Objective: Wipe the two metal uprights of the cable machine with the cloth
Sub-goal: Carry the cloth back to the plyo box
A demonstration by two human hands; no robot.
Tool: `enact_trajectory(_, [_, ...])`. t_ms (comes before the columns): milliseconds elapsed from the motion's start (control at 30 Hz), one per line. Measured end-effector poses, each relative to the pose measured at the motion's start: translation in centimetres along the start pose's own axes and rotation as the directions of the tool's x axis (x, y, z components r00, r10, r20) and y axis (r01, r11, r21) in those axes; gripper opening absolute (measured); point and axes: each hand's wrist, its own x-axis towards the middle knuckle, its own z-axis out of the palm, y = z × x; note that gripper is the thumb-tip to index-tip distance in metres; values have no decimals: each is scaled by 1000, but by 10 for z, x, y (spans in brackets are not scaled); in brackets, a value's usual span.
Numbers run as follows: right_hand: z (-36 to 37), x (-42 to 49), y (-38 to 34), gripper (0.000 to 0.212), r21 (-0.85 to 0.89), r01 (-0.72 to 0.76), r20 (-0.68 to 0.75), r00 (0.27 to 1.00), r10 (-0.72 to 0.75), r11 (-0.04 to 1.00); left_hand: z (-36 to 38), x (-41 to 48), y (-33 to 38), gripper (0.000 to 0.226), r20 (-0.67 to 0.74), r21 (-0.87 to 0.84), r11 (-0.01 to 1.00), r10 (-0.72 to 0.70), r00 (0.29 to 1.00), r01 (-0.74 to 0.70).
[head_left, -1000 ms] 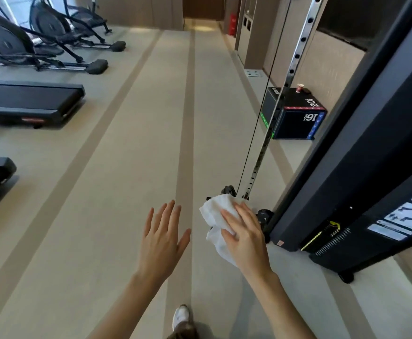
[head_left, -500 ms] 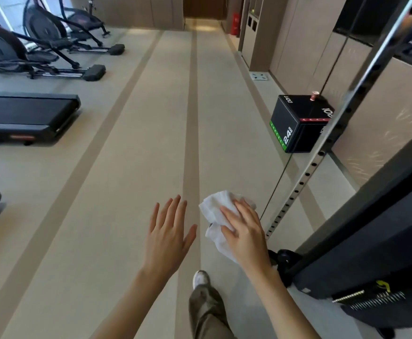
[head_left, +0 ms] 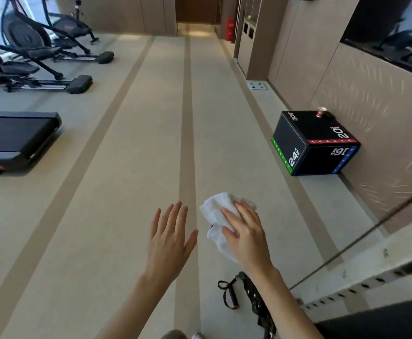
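My right hand is closed on a crumpled white cloth, held in the air over the floor. My left hand hovers beside it, empty, fingers spread. One perforated metal upright of the cable machine crosses the bottom right corner, blurred, with a thin black cable running above it. The cloth is apart from the upright. The machine's black body fills the lower right corner. A black pulley with a strap handle lies under my right forearm.
A black plyo box with a small red cup on top stands against the right wall. A treadmill and elliptical trainers line the left side. Beige striped floor runs ahead to a doorway.
The view has swung left and away from the machine; the upright slid from mid-frame to the bottom right corner. My right hand and cloth came off the upright's base and rose.
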Motion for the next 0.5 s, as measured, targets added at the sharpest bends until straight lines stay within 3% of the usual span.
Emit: enact_trajectory(500, [156, 248, 108, 32, -77, -136, -123, 984, 126, 988, 166, 290, -112, 58, 9, -93, 977, 194, 981, -192])
